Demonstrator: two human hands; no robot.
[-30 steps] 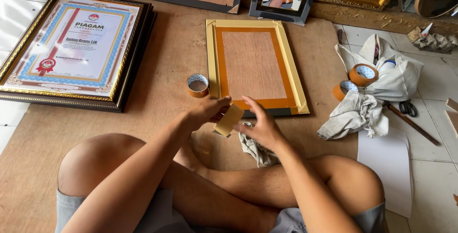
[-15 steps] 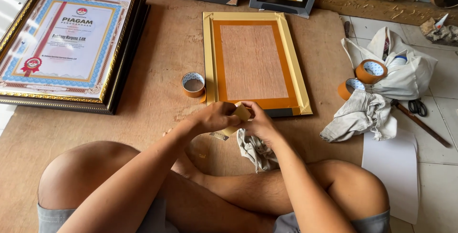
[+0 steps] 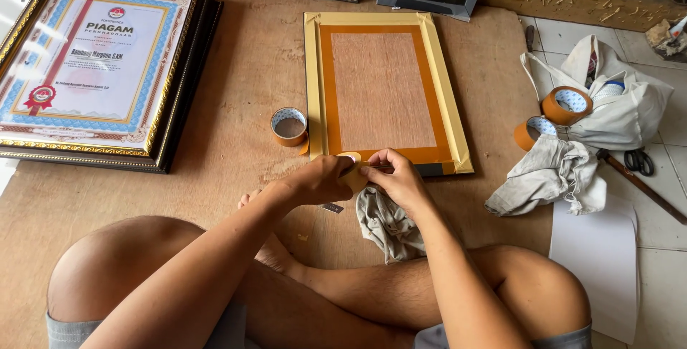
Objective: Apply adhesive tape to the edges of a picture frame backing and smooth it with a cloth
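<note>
A gold picture frame [image 3: 440, 91] lies face down on the brown board, its wooden back edged with orange-brown tape. Both my hands meet at its near edge. My left hand [image 3: 322, 181] grips a small roll of brown tape [image 3: 351, 164] pressed against that edge. My right hand [image 3: 399, 177] pinches the loose end of the tape right beside the roll, fingertips on the frame's lower rail. A second tape roll [image 3: 289, 126] stands on the board just left of the frame.
A stack of framed certificates [image 3: 93, 63] lies at the left. At the right sit a white bag [image 3: 630, 113], two tape rolls [image 3: 565, 104], a grey cloth [image 3: 551, 174], scissors [image 3: 637, 159] and white paper [image 3: 601, 256]. A rag [image 3: 386, 224] and a small metal piece [image 3: 331, 208] lie by my crossed legs.
Both hands have moved forward from above my lap to the frame's near edge, carrying the tape roll with them. The view has shifted closer.
</note>
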